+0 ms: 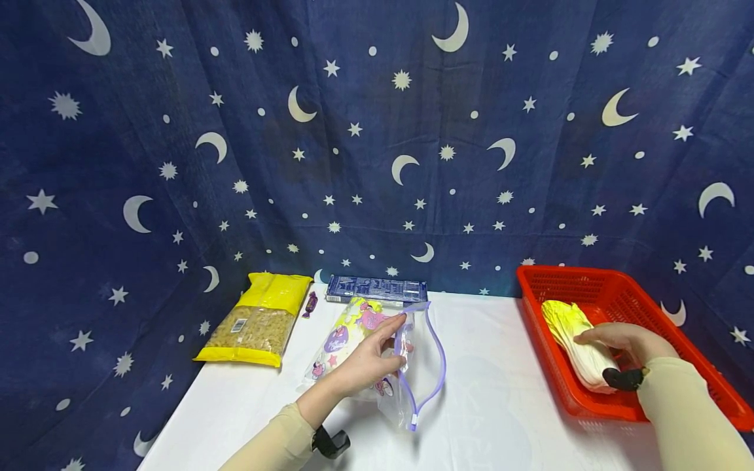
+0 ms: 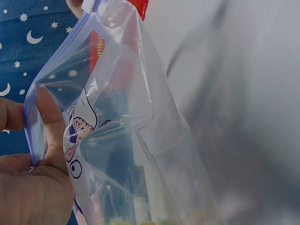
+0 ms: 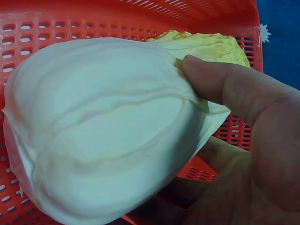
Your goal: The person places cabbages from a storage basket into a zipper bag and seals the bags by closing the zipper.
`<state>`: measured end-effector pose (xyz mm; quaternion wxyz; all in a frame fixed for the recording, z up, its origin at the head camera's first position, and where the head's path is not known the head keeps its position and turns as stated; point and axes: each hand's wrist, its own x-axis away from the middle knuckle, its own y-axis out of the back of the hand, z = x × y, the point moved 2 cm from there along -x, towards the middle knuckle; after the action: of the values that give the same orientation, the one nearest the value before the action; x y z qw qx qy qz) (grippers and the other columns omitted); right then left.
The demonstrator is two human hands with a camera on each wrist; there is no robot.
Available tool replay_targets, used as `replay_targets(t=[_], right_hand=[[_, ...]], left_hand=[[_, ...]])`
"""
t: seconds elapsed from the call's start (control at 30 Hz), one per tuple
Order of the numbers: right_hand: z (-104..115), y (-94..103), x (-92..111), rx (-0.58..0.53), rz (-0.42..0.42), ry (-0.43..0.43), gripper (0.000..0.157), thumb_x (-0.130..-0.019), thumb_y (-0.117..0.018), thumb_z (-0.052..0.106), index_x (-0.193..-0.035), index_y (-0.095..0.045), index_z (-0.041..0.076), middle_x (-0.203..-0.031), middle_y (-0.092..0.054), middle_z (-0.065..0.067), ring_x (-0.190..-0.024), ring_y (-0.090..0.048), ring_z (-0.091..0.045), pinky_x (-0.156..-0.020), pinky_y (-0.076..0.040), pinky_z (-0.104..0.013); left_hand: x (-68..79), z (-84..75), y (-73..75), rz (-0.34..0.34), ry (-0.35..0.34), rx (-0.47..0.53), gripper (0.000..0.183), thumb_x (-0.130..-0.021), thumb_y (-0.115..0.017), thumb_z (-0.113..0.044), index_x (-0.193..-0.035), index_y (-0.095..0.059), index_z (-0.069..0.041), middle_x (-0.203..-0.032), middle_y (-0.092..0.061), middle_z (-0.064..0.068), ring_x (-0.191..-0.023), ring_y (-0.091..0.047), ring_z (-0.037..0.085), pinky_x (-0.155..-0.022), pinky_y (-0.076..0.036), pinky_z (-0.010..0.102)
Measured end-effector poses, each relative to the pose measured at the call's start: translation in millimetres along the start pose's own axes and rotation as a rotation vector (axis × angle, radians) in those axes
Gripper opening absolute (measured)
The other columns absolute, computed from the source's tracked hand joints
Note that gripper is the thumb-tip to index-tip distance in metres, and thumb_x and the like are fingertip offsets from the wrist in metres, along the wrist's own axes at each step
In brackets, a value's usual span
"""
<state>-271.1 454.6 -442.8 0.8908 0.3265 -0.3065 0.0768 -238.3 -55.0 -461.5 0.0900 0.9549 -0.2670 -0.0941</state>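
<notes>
A napa cabbage [image 1: 580, 347], white with a yellow leafy end, is in the red basket [image 1: 565, 392] at the right. My right hand [image 1: 630, 340] grips it. In the right wrist view, the thumb presses on the side of the cabbage [image 3: 108, 126] and the other fingers pass underneath. At the middle of the table lies a clear zip bag [image 1: 436, 366] with a purple rim and cartoon prints, its mouth parted. My left hand [image 1: 371, 360] holds one side of that rim, with fingers on both faces of the plastic in the left wrist view. Pale and yellow contents show blurrily inside.
To the left lies a yellow pack [image 1: 253, 320] with a see-through window onto tan dry food. Beside it is a small purple wrapped candy [image 1: 309, 304]. A flat dark blue box [image 1: 377, 290] lies behind the bag, against the starry curtain [image 1: 377, 163].
</notes>
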Motion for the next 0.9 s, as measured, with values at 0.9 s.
replay_targets(t=[0.9], right_hand=[[-7.2,6.3,-0.5,-0.089,-0.065,0.065,0.074,-0.093,-0.066,0.054,-0.124,-0.049,-0.012,-0.104,-0.056,-0.016,-0.093,-0.059,-0.030,-0.078,-0.059,-0.042]], left_hand=[[-2.1,-1.6,-0.9,0.004,-0.001,-0.013,0.080,-0.090,-0.066,-0.005,-0.162,-0.029,-0.008,-0.166,-0.025,0.002,-0.122,-0.055,0.023,-0.081,-0.059,0.030]])
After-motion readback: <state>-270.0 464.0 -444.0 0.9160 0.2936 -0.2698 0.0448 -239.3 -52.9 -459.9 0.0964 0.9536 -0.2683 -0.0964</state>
